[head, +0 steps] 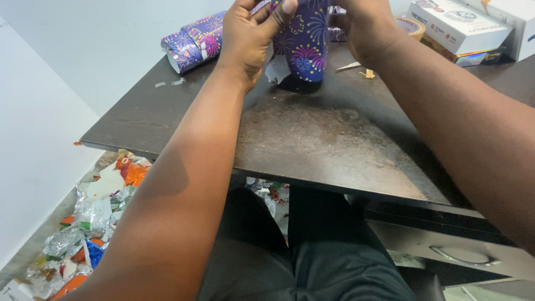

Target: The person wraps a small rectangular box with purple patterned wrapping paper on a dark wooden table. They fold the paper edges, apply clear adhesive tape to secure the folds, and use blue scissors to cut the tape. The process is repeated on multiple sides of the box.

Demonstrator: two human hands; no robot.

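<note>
At the far right corner of the dark wooden table (pixel 312 139) lie white rectangular boxes (pixel 457 25) with small printed labels, stacked over a flatter box with a coloured edge, and just beside them sits a tan roll of tape (pixel 413 25). At the far left lies a roll of wrapping paper (pixel 192 42), glossy purple with firework bursts in pink and yellow. The same paper covers the upright wrapped object (pixel 306 42) standing at the table's far middle, its dark base showing below the paper. The left hand (pixel 251 36) curls its fingers around the object's left side, thumb pressed on the paper. The right hand (pixel 365 28) grips the right side, fingertips out of sight. Crumpled foil and paper scraps (pixel 89 223), silver, orange and blue, litter the floor at left.
</note>
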